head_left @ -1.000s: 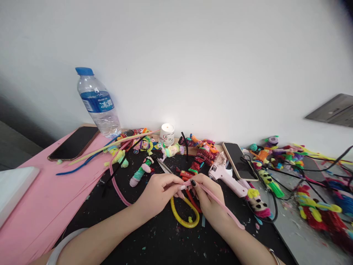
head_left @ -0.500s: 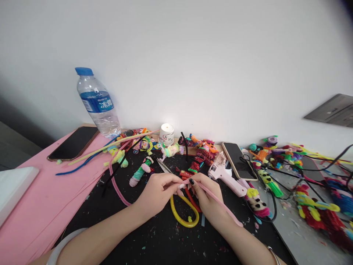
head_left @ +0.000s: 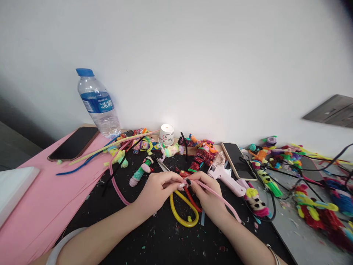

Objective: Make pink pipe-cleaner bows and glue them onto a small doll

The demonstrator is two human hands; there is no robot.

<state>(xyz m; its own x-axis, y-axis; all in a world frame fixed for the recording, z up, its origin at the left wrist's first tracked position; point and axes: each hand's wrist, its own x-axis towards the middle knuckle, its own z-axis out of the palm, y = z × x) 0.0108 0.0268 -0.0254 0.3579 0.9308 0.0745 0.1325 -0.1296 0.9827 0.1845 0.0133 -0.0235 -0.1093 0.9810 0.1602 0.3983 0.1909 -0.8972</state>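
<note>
Centrally, over black tabletop [head_left: 165, 243]: pink pipe cleaner [head_left: 220, 199], pinched at one end by left hand [head_left: 156, 191] and right hand [head_left: 206, 203], both grips closed on it; trails right. Beneath: yellow loop [head_left: 182, 218]. Beside: glue gun [head_left: 226, 177].

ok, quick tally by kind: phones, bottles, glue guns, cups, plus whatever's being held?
Phones: 2 (left phone, right phone)
Water bottle: 1
Glue gun: 1
White cup: 1
Held pink pipe cleaner: 1
Total: 6
</note>
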